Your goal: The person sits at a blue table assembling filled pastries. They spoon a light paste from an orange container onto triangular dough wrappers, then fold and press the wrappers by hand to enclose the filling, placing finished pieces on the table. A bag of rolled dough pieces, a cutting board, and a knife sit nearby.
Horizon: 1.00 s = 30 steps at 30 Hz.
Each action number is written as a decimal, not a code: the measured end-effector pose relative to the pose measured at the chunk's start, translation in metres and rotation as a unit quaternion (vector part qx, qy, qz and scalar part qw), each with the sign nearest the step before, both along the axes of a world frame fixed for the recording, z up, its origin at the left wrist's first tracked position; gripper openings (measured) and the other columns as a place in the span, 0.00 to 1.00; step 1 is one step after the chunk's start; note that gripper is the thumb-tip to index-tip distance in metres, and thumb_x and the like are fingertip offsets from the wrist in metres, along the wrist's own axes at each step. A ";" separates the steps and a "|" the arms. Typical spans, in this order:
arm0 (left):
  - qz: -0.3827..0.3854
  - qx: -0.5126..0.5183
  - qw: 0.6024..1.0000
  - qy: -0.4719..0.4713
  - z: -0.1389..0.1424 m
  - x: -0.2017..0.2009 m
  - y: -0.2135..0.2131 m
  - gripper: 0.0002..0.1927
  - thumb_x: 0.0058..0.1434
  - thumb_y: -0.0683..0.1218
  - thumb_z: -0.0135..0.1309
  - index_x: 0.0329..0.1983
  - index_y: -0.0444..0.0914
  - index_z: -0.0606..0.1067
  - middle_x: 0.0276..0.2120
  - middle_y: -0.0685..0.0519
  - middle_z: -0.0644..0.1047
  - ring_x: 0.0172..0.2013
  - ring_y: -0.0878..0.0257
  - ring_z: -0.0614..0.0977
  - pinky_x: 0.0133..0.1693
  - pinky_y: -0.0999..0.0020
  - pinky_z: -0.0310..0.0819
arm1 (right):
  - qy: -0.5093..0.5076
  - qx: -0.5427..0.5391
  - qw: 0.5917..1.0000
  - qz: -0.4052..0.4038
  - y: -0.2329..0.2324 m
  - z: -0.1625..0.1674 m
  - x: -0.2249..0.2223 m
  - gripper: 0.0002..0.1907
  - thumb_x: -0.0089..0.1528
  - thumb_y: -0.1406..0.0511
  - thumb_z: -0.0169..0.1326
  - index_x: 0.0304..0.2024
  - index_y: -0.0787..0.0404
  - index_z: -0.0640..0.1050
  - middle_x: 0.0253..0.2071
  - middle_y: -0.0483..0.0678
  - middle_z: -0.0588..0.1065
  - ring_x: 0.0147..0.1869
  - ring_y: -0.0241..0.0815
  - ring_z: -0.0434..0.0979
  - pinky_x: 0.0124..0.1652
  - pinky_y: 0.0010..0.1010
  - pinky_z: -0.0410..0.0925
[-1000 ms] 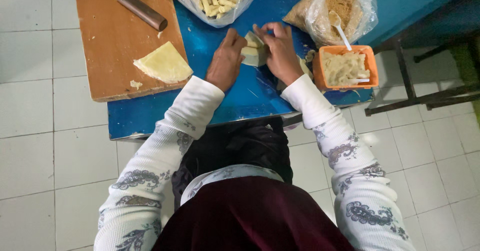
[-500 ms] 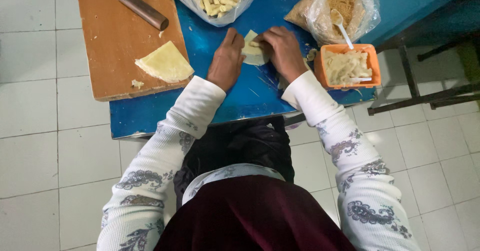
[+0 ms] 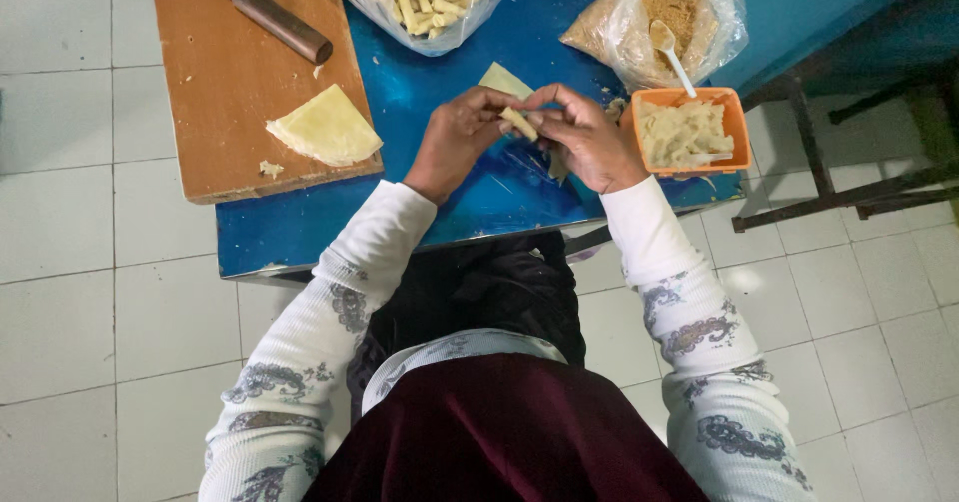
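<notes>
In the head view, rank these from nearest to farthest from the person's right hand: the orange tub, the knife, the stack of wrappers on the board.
From the right hand:
1. Orange tub, just to its right.
2. Stack of wrappers, left, on the board.
3. Knife, far upper left.

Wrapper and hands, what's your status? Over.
Left hand and right hand both pinching the wrapper above the blue table. Orange tub beside right hand. Nothing blocking.

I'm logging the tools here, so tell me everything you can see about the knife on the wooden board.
The knife lies flat and slanted across the far part of the wooden cutting board. Its round brown handle, wood by the look of it, points toward the blue table; the dark blade runs up past the picture's top edge, so its tip is hidden. Only the board touches it, and neither hand is near.
</notes>
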<state>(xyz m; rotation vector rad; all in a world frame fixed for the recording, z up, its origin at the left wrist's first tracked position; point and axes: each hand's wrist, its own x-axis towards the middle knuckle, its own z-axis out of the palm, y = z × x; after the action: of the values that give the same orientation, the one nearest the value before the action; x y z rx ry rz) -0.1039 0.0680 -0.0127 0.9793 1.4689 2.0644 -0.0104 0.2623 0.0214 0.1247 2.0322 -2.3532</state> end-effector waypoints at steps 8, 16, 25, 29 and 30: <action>0.019 0.004 0.996 -0.086 -0.012 0.005 -0.005 0.09 0.66 0.40 0.60 0.48 0.32 0.77 0.37 0.53 0.79 0.37 0.70 0.78 0.41 0.75 0.73 | 0.176 0.297 0.930 -0.123 -0.047 0.026 0.035 0.09 0.71 0.67 0.56 0.52 0.64 0.79 0.46 0.43 0.80 0.45 0.28 0.77 0.45 0.23 0.70; -0.013 0.049 0.990 -0.133 -0.009 0.013 -0.008 0.07 0.69 0.44 0.58 0.42 0.36 0.74 0.36 0.53 0.80 0.38 0.67 0.81 0.43 0.72 0.75 | 0.330 0.516 0.760 -0.216 -0.070 0.029 0.040 0.10 0.64 0.74 0.64 0.47 0.60 0.81 0.43 0.50 0.79 0.46 0.47 0.81 0.44 0.34 0.73; -0.031 0.066 0.985 -0.154 -0.007 0.017 -0.009 0.05 0.70 0.42 0.57 0.43 0.36 0.73 0.38 0.51 0.81 0.39 0.66 0.82 0.43 0.71 0.75 | 0.317 0.439 0.810 -0.224 -0.070 0.025 0.045 0.14 0.64 0.74 0.64 0.52 0.63 0.78 0.49 0.53 0.79 0.48 0.45 0.82 0.47 0.32 0.74; -0.037 0.073 0.984 -0.160 -0.005 0.020 -0.011 0.05 0.70 0.41 0.57 0.42 0.36 0.72 0.39 0.51 0.81 0.40 0.66 0.82 0.44 0.72 0.74 | 0.315 0.445 0.809 -0.219 -0.073 0.027 0.046 0.15 0.63 0.74 0.65 0.52 0.63 0.78 0.48 0.53 0.78 0.47 0.45 0.82 0.46 0.32 0.74; -0.039 0.075 0.984 -0.160 -0.004 0.021 -0.012 0.05 0.70 0.41 0.57 0.42 0.36 0.72 0.39 0.51 0.81 0.40 0.65 0.82 0.44 0.72 0.73 | 0.313 0.447 0.809 -0.219 -0.073 0.027 0.046 0.15 0.63 0.73 0.65 0.52 0.63 0.79 0.48 0.53 0.78 0.46 0.45 0.81 0.46 0.32 0.74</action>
<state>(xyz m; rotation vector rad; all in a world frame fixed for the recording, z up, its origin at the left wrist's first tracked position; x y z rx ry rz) -0.0830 0.0562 -0.0167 0.7030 1.1108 2.1781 0.0360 0.1890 0.0482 -0.2300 3.6402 -1.4171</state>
